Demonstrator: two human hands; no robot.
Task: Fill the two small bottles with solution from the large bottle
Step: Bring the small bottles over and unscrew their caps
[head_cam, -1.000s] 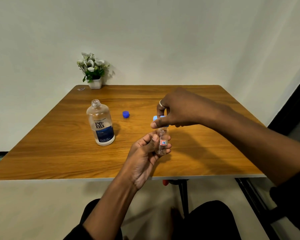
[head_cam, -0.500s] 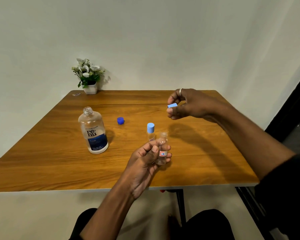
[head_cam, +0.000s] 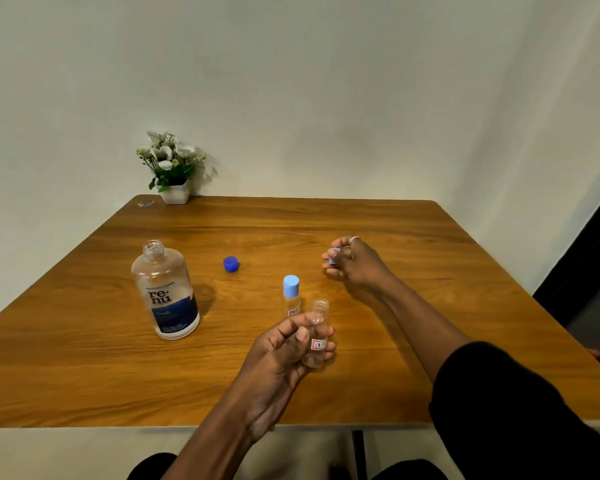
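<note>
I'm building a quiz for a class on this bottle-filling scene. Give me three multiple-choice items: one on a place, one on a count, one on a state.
1. Where is the dark blue cap?
A) on the table, right of the large bottle
B) on the large bottle
C) beside the plant

2. How many bottles have no cap on?
A) one
B) two
C) three

3. The small bottle in the left hand is:
A) capped
B) open
C) lying flat on the table

Answers:
1 A: the cap lies on the wood beside that bottle.
2 B: the large bottle and the held small bottle show bare necks; the other small bottle is capped.
3 B: its neck is bare, and the right hand pinches a light blue cap.
</note>
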